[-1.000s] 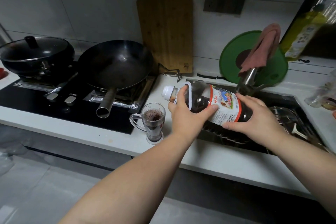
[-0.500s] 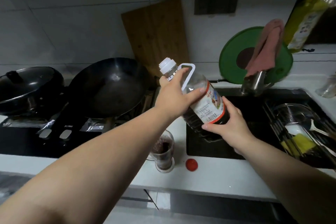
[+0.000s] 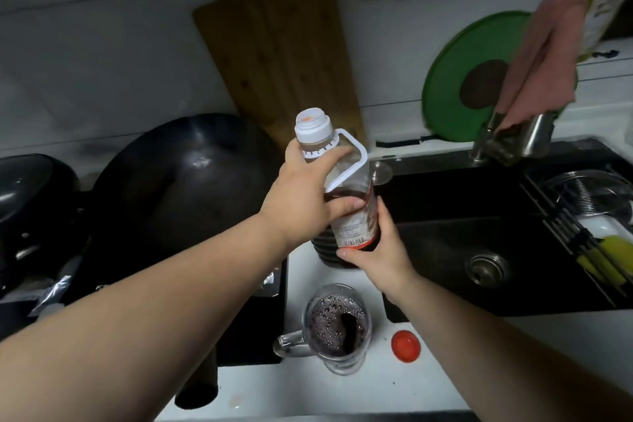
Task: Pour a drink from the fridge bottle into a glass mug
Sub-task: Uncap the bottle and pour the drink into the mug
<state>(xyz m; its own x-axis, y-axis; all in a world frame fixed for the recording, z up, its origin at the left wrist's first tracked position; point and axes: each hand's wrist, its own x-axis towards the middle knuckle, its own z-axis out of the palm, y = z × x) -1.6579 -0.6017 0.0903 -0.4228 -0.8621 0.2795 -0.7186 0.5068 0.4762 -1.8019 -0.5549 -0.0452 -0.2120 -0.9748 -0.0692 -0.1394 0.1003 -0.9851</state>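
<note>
A clear plastic bottle (image 3: 352, 216) of dark drink, with a white neck, white carry handle and red-edged label, stands nearly upright on the white counter beside the sink. My left hand (image 3: 305, 195) grips its shoulder just under the neck. My right hand (image 3: 380, 250) wraps round the lower label. In front of the bottle stands a glass mug (image 3: 337, 329) holding dark, bubbly drink, its handle pointing left. A red bottle cap (image 3: 406, 345) lies on the counter just right of the mug.
A black wok (image 3: 185, 178) and a lidded black pan (image 3: 27, 195) sit on the hob at left. A wooden board (image 3: 281, 51) leans on the wall. The black sink (image 3: 496, 233) with tap (image 3: 513, 140), pink cloth (image 3: 544, 58) and green lid (image 3: 455, 79) lies right; a dish rack (image 3: 589, 216) sits far right.
The bottle swung from lying tilted over the mug to nearly upright and came down onto the counter behind the mug. Both hands stayed on it. The view shifted down and closer.
</note>
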